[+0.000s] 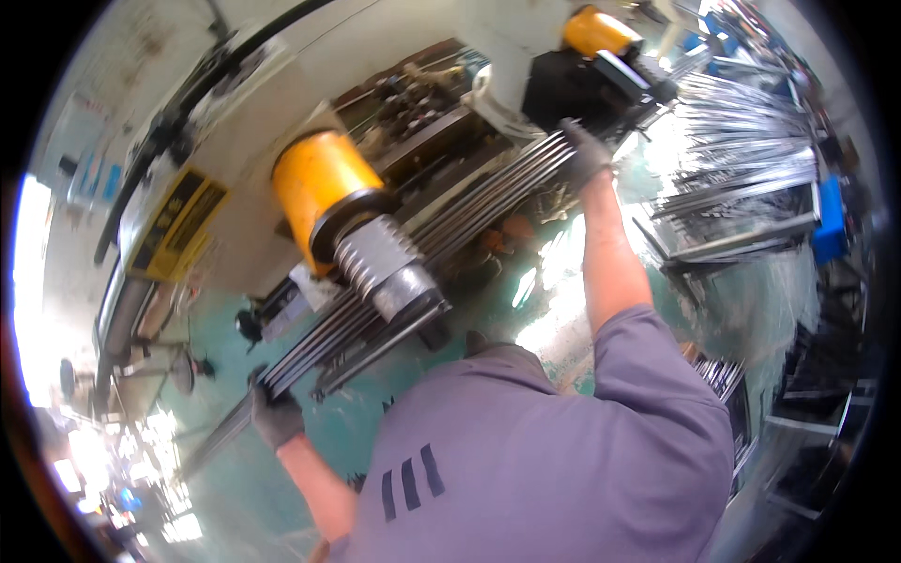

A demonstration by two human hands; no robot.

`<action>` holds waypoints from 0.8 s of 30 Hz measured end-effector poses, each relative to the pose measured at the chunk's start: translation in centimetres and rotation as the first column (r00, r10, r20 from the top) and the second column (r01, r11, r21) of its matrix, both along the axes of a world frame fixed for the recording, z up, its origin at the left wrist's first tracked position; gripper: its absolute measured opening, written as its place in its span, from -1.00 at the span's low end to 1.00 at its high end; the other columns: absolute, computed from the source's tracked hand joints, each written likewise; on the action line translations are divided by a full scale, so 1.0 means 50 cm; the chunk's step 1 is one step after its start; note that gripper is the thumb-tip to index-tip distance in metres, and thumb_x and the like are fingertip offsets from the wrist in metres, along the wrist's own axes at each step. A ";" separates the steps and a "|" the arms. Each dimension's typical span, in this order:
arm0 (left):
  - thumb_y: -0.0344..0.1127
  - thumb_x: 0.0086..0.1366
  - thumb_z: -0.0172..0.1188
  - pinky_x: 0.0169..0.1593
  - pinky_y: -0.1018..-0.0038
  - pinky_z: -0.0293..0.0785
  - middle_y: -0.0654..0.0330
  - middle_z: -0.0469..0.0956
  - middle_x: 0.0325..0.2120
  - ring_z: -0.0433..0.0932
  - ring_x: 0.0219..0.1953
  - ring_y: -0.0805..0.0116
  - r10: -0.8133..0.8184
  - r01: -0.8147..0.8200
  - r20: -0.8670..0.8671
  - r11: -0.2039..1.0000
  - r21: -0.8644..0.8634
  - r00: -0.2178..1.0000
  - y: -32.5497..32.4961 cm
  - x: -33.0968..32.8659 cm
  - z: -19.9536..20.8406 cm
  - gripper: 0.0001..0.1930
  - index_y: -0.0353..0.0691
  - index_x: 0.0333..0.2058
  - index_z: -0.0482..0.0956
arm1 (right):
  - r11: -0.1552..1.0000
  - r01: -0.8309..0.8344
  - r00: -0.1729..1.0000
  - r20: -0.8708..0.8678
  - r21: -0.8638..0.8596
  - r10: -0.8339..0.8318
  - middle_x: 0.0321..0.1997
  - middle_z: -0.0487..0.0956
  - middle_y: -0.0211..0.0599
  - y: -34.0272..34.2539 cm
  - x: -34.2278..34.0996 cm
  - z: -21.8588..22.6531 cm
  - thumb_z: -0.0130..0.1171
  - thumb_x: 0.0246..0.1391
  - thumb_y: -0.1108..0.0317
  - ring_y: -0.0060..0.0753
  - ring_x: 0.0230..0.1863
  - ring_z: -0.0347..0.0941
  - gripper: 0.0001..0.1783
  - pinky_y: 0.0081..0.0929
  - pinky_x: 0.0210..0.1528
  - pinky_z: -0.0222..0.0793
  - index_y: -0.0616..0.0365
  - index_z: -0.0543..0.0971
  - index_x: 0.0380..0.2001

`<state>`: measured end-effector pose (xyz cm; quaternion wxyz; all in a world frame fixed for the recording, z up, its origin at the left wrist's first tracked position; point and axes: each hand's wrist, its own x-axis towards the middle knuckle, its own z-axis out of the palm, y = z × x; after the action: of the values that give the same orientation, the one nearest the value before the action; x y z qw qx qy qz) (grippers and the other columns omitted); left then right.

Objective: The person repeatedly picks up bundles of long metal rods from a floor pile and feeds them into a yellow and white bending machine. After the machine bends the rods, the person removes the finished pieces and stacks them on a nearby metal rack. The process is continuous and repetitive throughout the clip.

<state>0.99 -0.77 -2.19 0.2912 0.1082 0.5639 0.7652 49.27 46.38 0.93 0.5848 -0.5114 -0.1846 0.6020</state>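
Note:
A bundle of long, thin metal bars point(324, 340) runs slantwise from lower left to upper right, between my two hands. My left hand point(277, 416), in a dark grey glove, is closed round the bars towards their lower left end. My right hand point(586, 158), gloved alike, grips them at the upper right with my arm stretched out. The middle of the bundle passes under a machine head with a yellow cylinder point(328, 183) and a ribbed grey sleeve point(380, 258). That head hides part of the bars. Glove and blur hide the separate fingers.
A second yellow cylinder point(601, 33) sits above a black housing point(574, 92) at the upper right. Beyond my right arm, many shiny bars lie piled on a metal rack point(751, 242). A yellow and black sign point(176, 223) is at the left. The floor point(221, 328) is green.

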 end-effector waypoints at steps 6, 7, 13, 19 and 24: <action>-0.44 0.31 0.05 0.17 0.19 0.34 0.06 0.53 -0.11 0.47 0.01 0.16 -0.071 -0.039 0.397 0.964 0.263 0.915 0.074 0.102 0.047 -0.76 -0.29 -0.05 0.44 | 0.993 -0.108 0.982 -0.147 0.049 0.114 -0.25 0.59 -0.29 -0.017 0.002 0.012 0.18 0.16 0.19 -0.32 -0.21 0.49 -0.75 -0.35 -0.05 0.43 0.15 0.55 -0.23; -0.43 0.32 0.04 0.14 0.17 0.40 0.06 0.53 -0.11 0.48 0.00 0.15 -0.020 -0.092 0.439 0.968 0.234 0.898 0.071 0.097 0.042 -0.76 -0.27 -0.04 0.44 | 0.995 -0.093 0.988 -0.120 0.030 0.096 -0.25 0.59 -0.30 -0.074 -0.048 0.028 0.19 0.15 0.22 -0.33 -0.18 0.49 -0.75 -0.38 -0.04 0.41 0.16 0.55 -0.21; -0.32 0.35 0.02 0.15 0.18 0.39 0.05 0.53 -0.10 0.48 0.01 0.12 0.072 -0.149 0.464 0.980 0.132 0.883 0.090 0.139 0.101 -0.76 -0.29 -0.08 0.47 | 0.986 -0.169 0.985 -0.033 -0.001 0.169 -0.22 0.58 -0.30 -0.133 -0.093 -0.024 0.22 0.13 0.25 -0.38 -0.14 0.47 -0.72 -0.42 -0.06 0.39 0.22 0.59 -0.19; -0.19 0.37 0.00 0.21 0.06 0.28 0.02 0.51 -0.05 0.43 0.06 0.03 0.131 -0.296 0.513 0.921 0.254 0.848 0.054 0.124 0.074 -0.69 -0.28 -0.05 0.44 | 0.995 -0.095 0.977 -0.187 0.041 0.101 -0.27 0.60 -0.28 -0.042 -0.033 -0.028 0.28 0.05 0.33 -0.33 -0.25 0.53 -0.75 -0.38 -0.17 0.48 0.20 0.59 -0.22; -0.11 0.38 -0.04 0.32 0.05 0.06 0.02 0.40 0.08 0.27 0.19 0.03 0.085 -0.345 0.575 0.866 0.361 0.814 0.017 0.128 0.088 -0.60 -0.29 0.03 0.40 | 0.928 -0.359 0.905 -0.202 0.104 0.373 -0.14 0.59 -0.25 0.075 0.097 -0.109 0.15 0.15 0.18 -0.24 -0.09 0.48 -0.69 -0.22 0.00 0.38 0.15 0.56 -0.15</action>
<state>7.39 0.08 2.19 0.3140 -0.1142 0.2750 0.9015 54.10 50.15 -4.54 0.4942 -0.3795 -0.2310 0.7473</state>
